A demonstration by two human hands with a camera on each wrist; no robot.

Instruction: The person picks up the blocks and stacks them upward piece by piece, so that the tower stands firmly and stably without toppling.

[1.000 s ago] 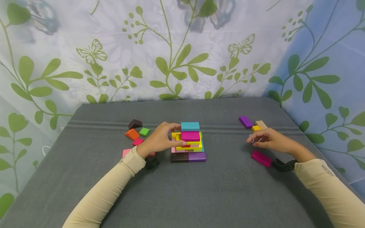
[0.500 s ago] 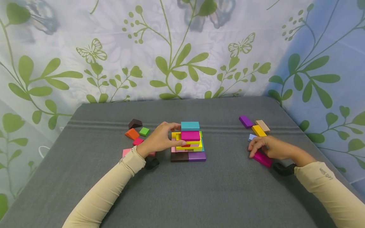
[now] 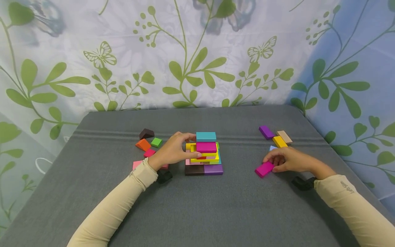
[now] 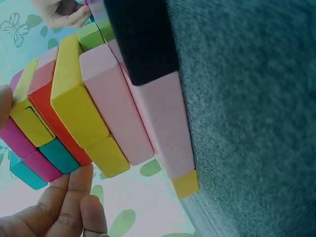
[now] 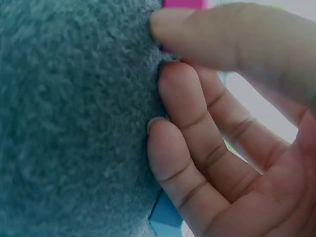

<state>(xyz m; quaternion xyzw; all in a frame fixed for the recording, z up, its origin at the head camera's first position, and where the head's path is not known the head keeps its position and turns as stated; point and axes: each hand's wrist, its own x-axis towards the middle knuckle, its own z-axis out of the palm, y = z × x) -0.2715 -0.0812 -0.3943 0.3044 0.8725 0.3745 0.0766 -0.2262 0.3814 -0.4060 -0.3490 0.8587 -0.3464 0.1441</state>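
In the head view a tower of coloured blocks [image 3: 206, 147] stands mid-table, a teal block [image 3: 205, 137] on top and dark brown and purple blocks at its foot. My left hand [image 3: 174, 149] holds the tower's upper layers from the left, thumb in front and fingers behind. The left wrist view shows the thumb [image 4: 4, 103] against the upper blocks and fingers touching the far side. To the right, my right hand [image 3: 288, 160] pinches a magenta block [image 3: 264, 169] at or just above the cloth. Only a sliver of that block shows in the right wrist view.
Left of the tower lie loose blocks: dark brown [image 3: 146, 134], orange [image 3: 143, 144], green [image 3: 156, 142] and several pink or red ones, partly behind the left arm. Beyond the right hand are purple [image 3: 266, 132], yellow [image 3: 279, 141], beige [image 3: 284, 136] and light blue [image 3: 273, 148] blocks.
My right hand has come down to the magenta block, taken hold of it, and shifted it left and turned it. The left hand and the tower have stayed still.
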